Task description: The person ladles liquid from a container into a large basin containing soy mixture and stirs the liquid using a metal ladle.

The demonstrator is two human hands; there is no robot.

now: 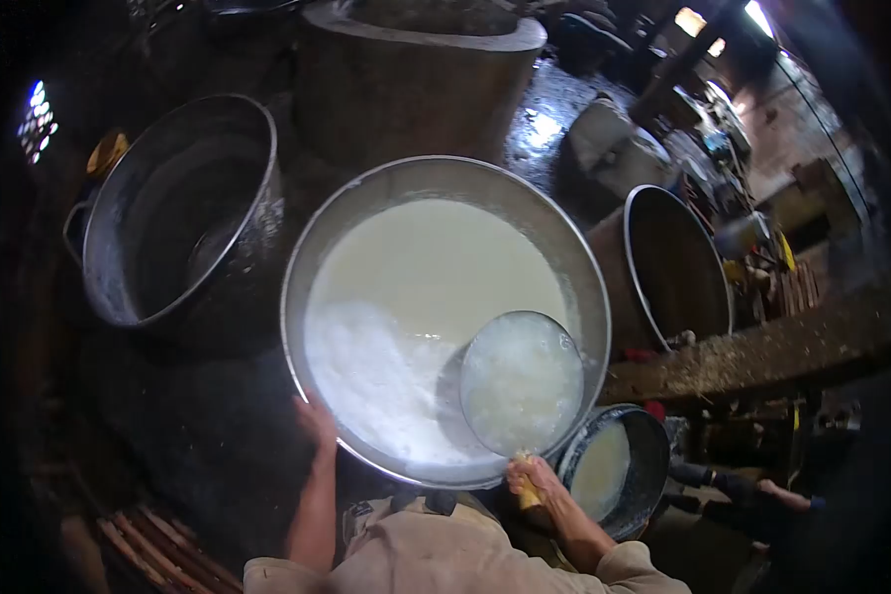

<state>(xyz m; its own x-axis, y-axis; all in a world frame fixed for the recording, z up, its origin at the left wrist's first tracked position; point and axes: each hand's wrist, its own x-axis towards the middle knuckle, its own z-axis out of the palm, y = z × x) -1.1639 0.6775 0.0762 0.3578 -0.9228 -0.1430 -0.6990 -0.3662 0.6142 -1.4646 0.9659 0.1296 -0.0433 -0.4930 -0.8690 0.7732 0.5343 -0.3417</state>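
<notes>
A large round metal vat stands in front of me, holding a cream-white liquid with white foam on its near left side. My right hand is closed round the yellowish handle of a wide ladle. The ladle's round bowl lies inside the vat's near right rim and holds pale, foamy liquid. Against the vat's outer near left side is my left hand, fingers stretched out and nothing in them; whether it presses on the metal is hard to tell.
A dark bucket of pale liquid stands beside the vat at right. To the left is a big metal pot; another large vessel stands at right behind a wooden beam. Sticks lie lower left. Another person's limbs show at lower right.
</notes>
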